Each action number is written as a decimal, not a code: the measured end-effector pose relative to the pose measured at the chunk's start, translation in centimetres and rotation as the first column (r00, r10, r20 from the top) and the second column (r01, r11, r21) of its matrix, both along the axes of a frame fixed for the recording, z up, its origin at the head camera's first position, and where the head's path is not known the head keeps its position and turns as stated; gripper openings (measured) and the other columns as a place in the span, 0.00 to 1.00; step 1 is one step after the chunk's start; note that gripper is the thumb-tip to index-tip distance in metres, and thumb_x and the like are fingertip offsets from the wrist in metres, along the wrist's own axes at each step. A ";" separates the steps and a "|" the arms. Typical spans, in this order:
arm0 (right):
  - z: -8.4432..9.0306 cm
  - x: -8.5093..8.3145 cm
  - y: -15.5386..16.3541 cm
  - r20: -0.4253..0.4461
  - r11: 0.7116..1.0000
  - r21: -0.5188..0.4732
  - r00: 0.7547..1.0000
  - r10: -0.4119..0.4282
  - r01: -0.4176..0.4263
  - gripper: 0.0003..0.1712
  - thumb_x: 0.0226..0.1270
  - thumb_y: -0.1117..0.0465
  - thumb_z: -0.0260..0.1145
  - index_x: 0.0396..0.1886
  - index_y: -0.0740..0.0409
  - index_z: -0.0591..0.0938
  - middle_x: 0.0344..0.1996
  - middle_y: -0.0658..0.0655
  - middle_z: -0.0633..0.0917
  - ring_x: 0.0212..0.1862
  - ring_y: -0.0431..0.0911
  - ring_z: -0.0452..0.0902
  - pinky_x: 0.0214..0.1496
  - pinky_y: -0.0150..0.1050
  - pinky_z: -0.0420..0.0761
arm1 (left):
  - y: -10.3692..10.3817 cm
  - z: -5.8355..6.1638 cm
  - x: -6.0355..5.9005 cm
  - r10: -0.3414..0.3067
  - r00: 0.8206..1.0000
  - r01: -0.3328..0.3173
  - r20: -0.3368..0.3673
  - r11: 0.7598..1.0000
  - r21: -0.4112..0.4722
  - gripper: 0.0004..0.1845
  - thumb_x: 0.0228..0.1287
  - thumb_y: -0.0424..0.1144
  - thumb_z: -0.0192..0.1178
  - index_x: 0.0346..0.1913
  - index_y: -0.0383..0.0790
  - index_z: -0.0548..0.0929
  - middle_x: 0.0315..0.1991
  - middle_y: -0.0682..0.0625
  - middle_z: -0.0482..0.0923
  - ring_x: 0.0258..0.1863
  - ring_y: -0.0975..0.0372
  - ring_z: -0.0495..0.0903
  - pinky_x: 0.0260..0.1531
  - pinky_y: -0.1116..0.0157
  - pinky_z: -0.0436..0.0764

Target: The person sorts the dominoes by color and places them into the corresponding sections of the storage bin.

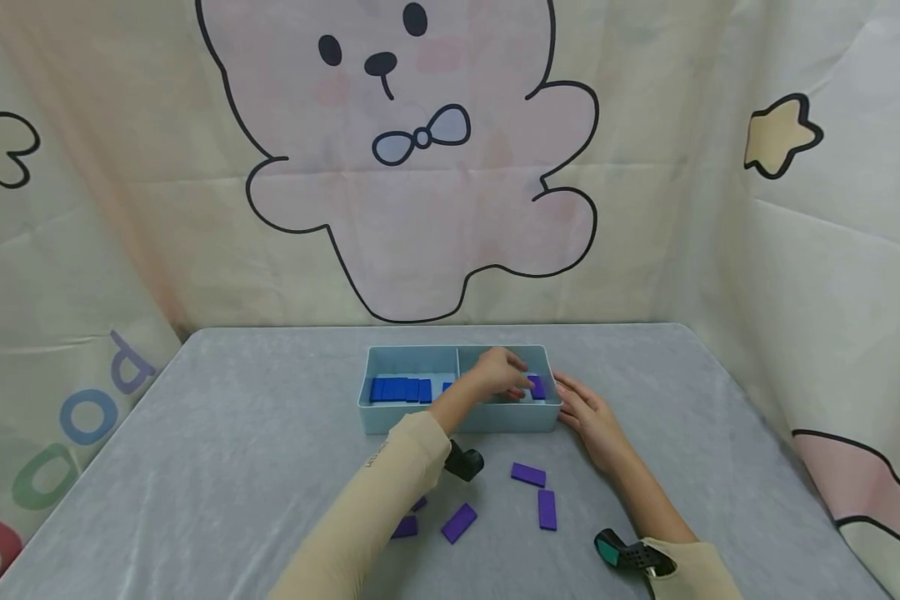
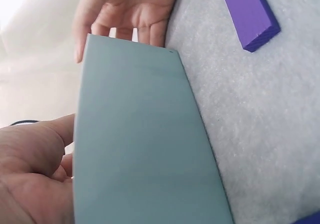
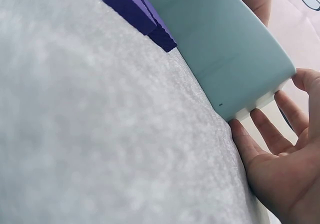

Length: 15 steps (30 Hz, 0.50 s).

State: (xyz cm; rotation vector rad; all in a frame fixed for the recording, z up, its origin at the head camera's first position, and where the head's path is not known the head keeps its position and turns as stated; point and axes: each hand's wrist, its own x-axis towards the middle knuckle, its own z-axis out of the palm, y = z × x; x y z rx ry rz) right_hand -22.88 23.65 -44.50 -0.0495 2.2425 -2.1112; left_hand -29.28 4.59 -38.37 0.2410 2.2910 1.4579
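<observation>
A person's left hand (image 1: 498, 372) reaches into the right compartment of a pale blue tray (image 1: 420, 417) near the table's far edge, fingers curled down over a purple block (image 1: 537, 387); whether they pinch it cannot be told. The right hand (image 1: 588, 414) lies flat and relaxed, straight fingers touching the tray's right wall. A row of blue blocks (image 1: 401, 389) fills the left compartment. 4 loose purple blocks (image 1: 528, 474) lie on the grey table (image 1: 210, 467) between the tray and its near edge.
</observation>
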 end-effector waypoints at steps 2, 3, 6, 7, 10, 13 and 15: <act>0.0 0.0 0.0 -0.005 1.000 -0.003 1.000 0.000 0.000 0.33 0.88 0.54 0.51 0.82 0.67 0.61 0.80 0.69 0.64 0.54 0.32 0.82 0.57 0.25 0.81 | -0.3 0.1 0.1 -0.011 1.000 0.012 -0.001 0.999 0.034 0.20 0.70 0.28 0.69 0.62 0.28 0.83 0.50 0.36 0.88 0.45 0.47 0.91 0.40 0.61 0.91; 0.0 0.0 0.0 -0.008 1.000 -0.003 1.000 0.001 -0.001 0.33 0.88 0.54 0.51 0.82 0.67 0.61 0.80 0.70 0.64 0.54 0.32 0.82 0.57 0.25 0.81 | -0.5 0.2 0.2 -0.021 1.000 0.022 -0.006 0.999 0.050 0.19 0.70 0.28 0.68 0.62 0.27 0.84 0.50 0.36 0.87 0.45 0.46 0.91 0.41 0.61 0.91; 0.1 0.1 -0.1 -0.010 1.000 -0.008 1.000 0.005 -0.006 0.33 0.88 0.54 0.51 0.82 0.67 0.61 0.79 0.70 0.64 0.55 0.33 0.82 0.57 0.25 0.81 | -1.2 0.5 0.5 -0.068 0.997 0.070 -0.038 0.995 0.069 0.18 0.72 0.29 0.66 0.61 0.27 0.84 0.52 0.37 0.86 0.43 0.48 0.91 0.40 0.61 0.91; 0.1 0.1 -0.1 -0.009 1.000 -0.007 1.000 0.004 -0.004 0.33 0.88 0.54 0.51 0.82 0.67 0.61 0.79 0.70 0.64 0.55 0.33 0.82 0.57 0.25 0.81 | -1.5 0.7 0.6 -0.081 0.995 0.085 -0.056 0.994 0.070 0.17 0.72 0.29 0.66 0.60 0.26 0.84 0.51 0.37 0.86 0.42 0.50 0.91 0.39 0.62 0.91; 0.2 0.2 -0.2 -0.005 1.000 -0.007 1.000 0.003 -0.003 0.33 0.89 0.54 0.50 0.82 0.68 0.61 0.79 0.70 0.64 0.55 0.32 0.82 0.57 0.26 0.80 | -2.2 1.1 1.0 -0.123 0.986 0.132 -0.109 0.988 0.078 0.16 0.75 0.30 0.63 0.60 0.25 0.83 0.50 0.37 0.86 0.42 0.50 0.91 0.39 0.62 0.91; 0.3 0.2 -0.2 0.000 1.000 -0.003 1.000 -0.007 0.007 0.33 0.89 0.53 0.51 0.82 0.67 0.62 0.79 0.70 0.65 0.54 0.32 0.82 0.57 0.26 0.80 | -2.9 1.4 1.2 -0.143 0.975 0.160 -0.170 0.983 0.094 0.16 0.75 0.30 0.62 0.60 0.25 0.83 0.50 0.36 0.87 0.46 0.45 0.90 0.42 0.60 0.91; 0.3 0.3 -0.2 0.004 1.000 -0.003 1.000 -0.013 0.013 0.33 0.89 0.53 0.51 0.82 0.67 0.62 0.79 0.69 0.65 0.54 0.32 0.82 0.57 0.26 0.80 | -3.2 1.6 1.2 -0.151 0.966 0.176 -0.212 0.979 0.105 0.16 0.75 0.31 0.63 0.60 0.25 0.84 0.50 0.35 0.86 0.49 0.41 0.89 0.44 0.57 0.91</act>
